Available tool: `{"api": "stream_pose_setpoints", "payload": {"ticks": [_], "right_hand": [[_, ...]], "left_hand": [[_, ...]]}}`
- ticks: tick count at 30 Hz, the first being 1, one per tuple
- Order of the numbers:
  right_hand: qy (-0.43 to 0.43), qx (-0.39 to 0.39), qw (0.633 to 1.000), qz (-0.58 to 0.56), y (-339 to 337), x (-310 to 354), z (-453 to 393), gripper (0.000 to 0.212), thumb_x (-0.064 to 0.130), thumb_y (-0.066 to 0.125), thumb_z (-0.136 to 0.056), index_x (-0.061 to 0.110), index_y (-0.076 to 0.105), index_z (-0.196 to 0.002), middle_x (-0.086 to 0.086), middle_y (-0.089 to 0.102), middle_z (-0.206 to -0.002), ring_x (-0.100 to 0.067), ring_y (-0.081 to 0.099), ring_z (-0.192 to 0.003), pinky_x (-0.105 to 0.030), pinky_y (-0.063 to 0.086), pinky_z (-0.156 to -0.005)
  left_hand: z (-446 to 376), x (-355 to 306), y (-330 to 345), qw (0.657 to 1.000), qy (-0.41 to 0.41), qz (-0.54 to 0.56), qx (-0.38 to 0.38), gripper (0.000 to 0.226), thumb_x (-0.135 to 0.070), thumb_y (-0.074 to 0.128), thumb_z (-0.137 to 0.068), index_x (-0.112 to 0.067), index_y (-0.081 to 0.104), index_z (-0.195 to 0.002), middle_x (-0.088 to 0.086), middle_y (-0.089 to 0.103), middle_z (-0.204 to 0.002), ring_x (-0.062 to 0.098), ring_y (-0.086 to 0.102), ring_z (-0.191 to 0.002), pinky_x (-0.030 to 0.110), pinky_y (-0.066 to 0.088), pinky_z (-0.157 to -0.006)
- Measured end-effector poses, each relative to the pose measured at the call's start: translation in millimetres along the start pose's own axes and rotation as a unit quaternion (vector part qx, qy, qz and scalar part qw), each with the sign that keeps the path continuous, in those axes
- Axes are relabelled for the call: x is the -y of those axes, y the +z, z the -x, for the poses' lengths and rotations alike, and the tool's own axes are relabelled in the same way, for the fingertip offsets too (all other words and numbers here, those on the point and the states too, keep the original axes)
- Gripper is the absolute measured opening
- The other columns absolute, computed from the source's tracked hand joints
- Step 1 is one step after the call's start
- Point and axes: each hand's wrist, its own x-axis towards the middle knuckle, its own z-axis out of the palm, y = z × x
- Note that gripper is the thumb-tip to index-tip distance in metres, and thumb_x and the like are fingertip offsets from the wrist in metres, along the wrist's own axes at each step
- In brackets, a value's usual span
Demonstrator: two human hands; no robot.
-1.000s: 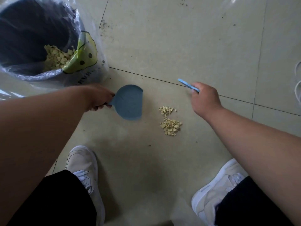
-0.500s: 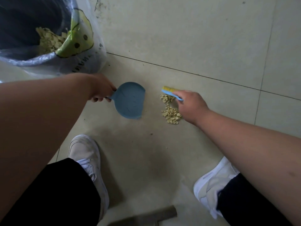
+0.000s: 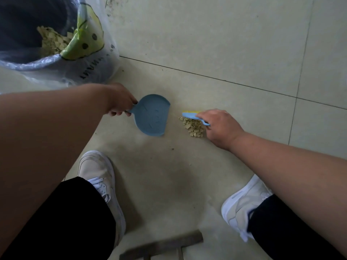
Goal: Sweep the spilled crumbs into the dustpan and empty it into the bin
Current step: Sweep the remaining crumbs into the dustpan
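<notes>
A small pile of pale crumbs (image 3: 193, 127) lies on the tiled floor. My right hand (image 3: 220, 127) grips a small blue brush (image 3: 190, 115) with yellow bristles, its head at the far side of the pile. Left of the crumbs, a short gap away, the blue dustpan (image 3: 152, 115) rests on the floor with its open edge facing them; my left hand (image 3: 120, 102) holds its handle. The bin (image 3: 37, 61), lined with a clear plastic bag, stands at the upper left and holds more crumbs.
My two white shoes (image 3: 99, 177) (image 3: 244, 201) stand on the floor below the hands. A grey bar-shaped object (image 3: 161, 244) lies at the bottom edge. Dark tile joints (image 3: 225, 82) cross the floor beyond the hands.
My right hand has come down and left with the brush from beyond the crumbs to the pile, which now looks gathered tighter. The dustpan has stayed about in place.
</notes>
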Motion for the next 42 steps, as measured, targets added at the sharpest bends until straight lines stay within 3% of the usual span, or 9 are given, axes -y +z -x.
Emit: {"api": "stream_pose_setpoints", "payload": {"ticks": [4, 7, 10, 18, 21, 24, 31, 37, 42], "right_hand": [[0.158, -0.083, 0.983, -0.039, -7.4, -10.2, 3.0, 0.033, 0.008, 0.055, -0.089, 0.013, 0.070, -0.119, -0.012, 0.071, -0.110, -0.036, 0.062, -0.101, -0.037, 0.050, -0.084], [0.272, -0.097, 0.956, -0.043, -3.8, -16.6, 12.9, 0.021, 0.012, 0.051, -0.095, 0.009, 0.067, -0.108, -0.015, 0.066, -0.106, -0.038, 0.061, -0.097, -0.038, 0.048, -0.078], [0.325, -0.092, 0.940, -0.046, 5.7, -13.3, 24.5, 0.021, 0.014, 0.050, -0.099, 0.007, 0.066, -0.110, -0.018, 0.065, -0.114, -0.039, 0.061, -0.103, -0.040, 0.048, -0.081], [0.305, -0.044, 0.950, -0.052, 33.6, 27.2, 22.6, 0.026, 0.021, 0.049, -0.102, 0.004, 0.059, -0.120, -0.021, 0.058, -0.122, -0.042, 0.059, -0.109, -0.042, 0.048, -0.089], [0.320, -0.048, 0.943, -0.079, 38.2, 39.8, 12.5, 0.024, 0.018, 0.048, -0.102, 0.005, 0.057, -0.120, -0.019, 0.057, -0.123, -0.038, 0.059, -0.109, -0.041, 0.047, -0.091], [0.324, -0.055, 0.939, -0.100, 42.9, 49.6, 2.8, 0.025, 0.016, 0.047, -0.102, 0.005, 0.057, -0.122, -0.018, 0.057, -0.124, -0.036, 0.059, -0.108, -0.041, 0.047, -0.092], [0.316, -0.051, 0.939, -0.126, 51.6, 75.9, -9.4, 0.034, 0.014, 0.050, -0.099, 0.004, 0.054, -0.132, -0.019, 0.054, -0.131, -0.037, 0.056, -0.118, -0.039, 0.044, -0.099], [0.266, -0.022, 0.951, -0.157, 58.2, 116.6, -22.8, 0.056, 0.011, 0.043, -0.103, 0.006, 0.030, -0.157, -0.020, 0.040, -0.153, -0.035, 0.047, -0.133, -0.040, 0.039, -0.110], [0.230, -0.008, 0.959, -0.167, 60.6, 134.8, -28.0, 0.051, 0.008, 0.044, -0.100, 0.003, 0.039, -0.151, -0.021, 0.044, -0.147, -0.038, 0.049, -0.128, -0.042, 0.042, -0.106]], "left_hand": [[-2.1, -10.6, 1.6, 0.999, 0.026, -0.018, -0.024, 0.027, -0.008, 0.068, -0.097, -0.010, 0.079, -0.122, 0.011, 0.079, -0.089, 0.023, 0.042, -0.060, 0.034, 0.038, -0.056], [-3.5, -18.4, 7.8, 0.999, 0.041, -0.024, -0.013, 0.027, -0.010, 0.072, -0.096, -0.010, 0.079, -0.122, 0.012, 0.080, -0.090, 0.023, 0.045, -0.063, 0.034, 0.041, -0.062], [-6.2, -20.2, 15.4, 0.998, 0.045, -0.035, -0.013, 0.032, -0.004, 0.064, -0.098, -0.011, 0.077, -0.126, 0.010, 0.080, -0.091, 0.023, 0.047, -0.061, 0.034, 0.043, -0.061], [-11.6, -14.5, 21.7, 0.999, -0.010, -0.034, 0.008, 0.028, -0.007, 0.064, -0.088, -0.002, 0.081, -0.109, 0.028, 0.077, -0.106, 0.027, 0.048, -0.065, 0.036, 0.043, -0.059], [-13.4, -15.8, 24.7, 1.000, -0.018, -0.020, 0.011, 0.027, -0.006, 0.064, -0.090, 0.001, 0.080, -0.110, 0.025, 0.078, -0.096, 0.027, 0.046, -0.066, 0.034, 0.042, -0.058], [-13.7, -16.0, 28.1, 0.999, -0.037, -0.004, 0.018, 0.027, -0.006, 0.064, -0.090, 0.003, 0.080, -0.110, 0.017, 0.065, -0.079, 0.026, 0.044, -0.065, 0.030, 0.037, -0.050], [-15.6, -14.5, 33.2, 0.998, -0.048, 0.008, 0.033, 0.028, -0.008, 0.067, -0.088, 0.000, 0.080, -0.111, 0.014, 0.065, -0.078, 0.025, 0.045, -0.067, 0.029, 0.037, -0.050], [-16.6, -11.9, 37.1, 0.997, -0.055, 0.032, 0.034, 0.033, -0.010, 0.072, -0.084, 0.000, 0.078, -0.115, 0.013, 0.064, -0.078, 0.025, 0.041, -0.068, 0.029, 0.034, -0.050], [-12.1, -11.6, 37.2, 0.997, -0.041, 0.059, 0.022, 0.032, -0.005, 0.070, -0.091, -0.003, 0.075, -0.122, 0.017, 0.075, -0.089, 0.024, 0.039, -0.062, 0.029, 0.030, -0.052]]}}
